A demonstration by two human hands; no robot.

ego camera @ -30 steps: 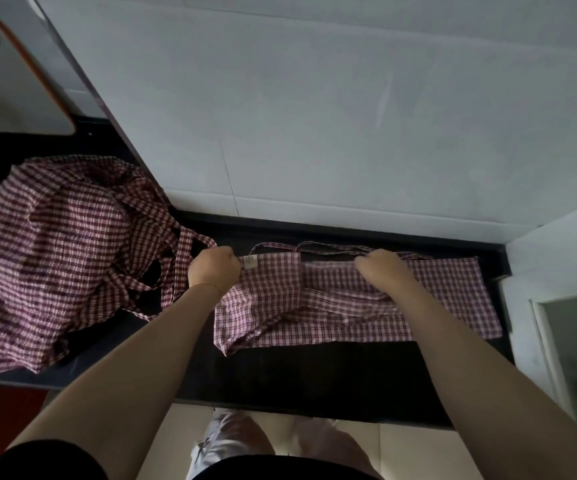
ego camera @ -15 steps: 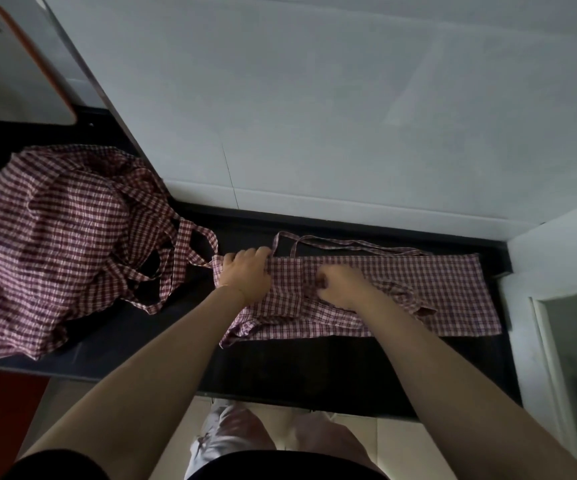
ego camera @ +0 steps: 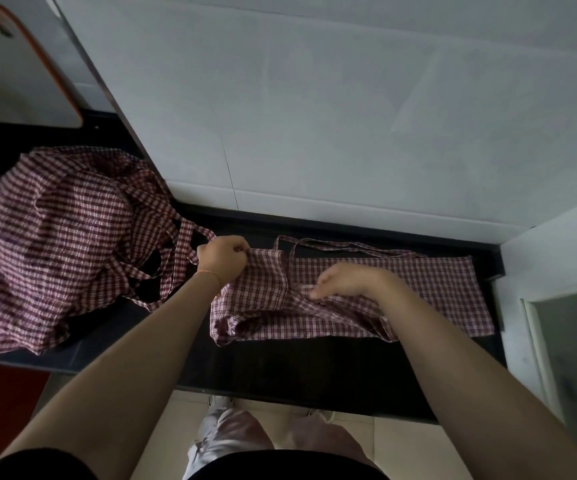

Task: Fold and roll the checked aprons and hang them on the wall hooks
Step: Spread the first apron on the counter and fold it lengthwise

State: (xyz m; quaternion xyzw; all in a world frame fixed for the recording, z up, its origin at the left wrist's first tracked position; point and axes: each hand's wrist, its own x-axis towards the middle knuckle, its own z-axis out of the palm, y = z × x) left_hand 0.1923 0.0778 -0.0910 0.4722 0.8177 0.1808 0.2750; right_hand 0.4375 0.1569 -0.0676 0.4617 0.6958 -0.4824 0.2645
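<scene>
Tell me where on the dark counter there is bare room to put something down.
The dark counter is bare in a strip along its near edge, in front of the folded apron. The left end is crowded by the heap of aprons. The left hand and right hand occupy the folded apron's left half.
</scene>
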